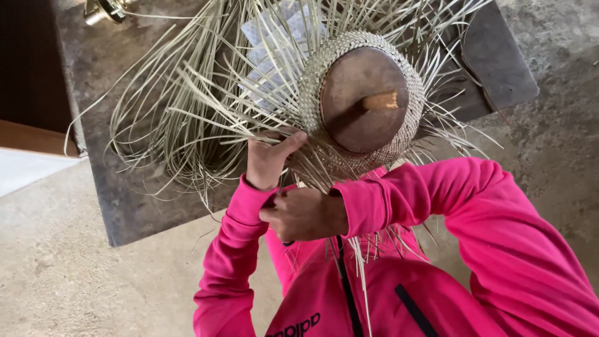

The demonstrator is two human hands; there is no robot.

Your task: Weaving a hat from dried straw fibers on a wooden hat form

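Observation:
A half-woven straw hat is pulled over a round brown wooden block with a pale peg sticking out of it. Long loose straw strands fan out from the woven band. At the hat's near-left edge, my left hand pinches strands, thumb raised against the weave. Just below it, my right hand is closed in a fist on a few strands, and thin ends hang down over my pink jacket. Both sleeves are pink.
The hat rests on a dark slab table whose near edge runs close to my hands. A metal object lies at the slab's far-left corner. A pale sheet lies under the straw. Rough concrete floor surrounds the slab.

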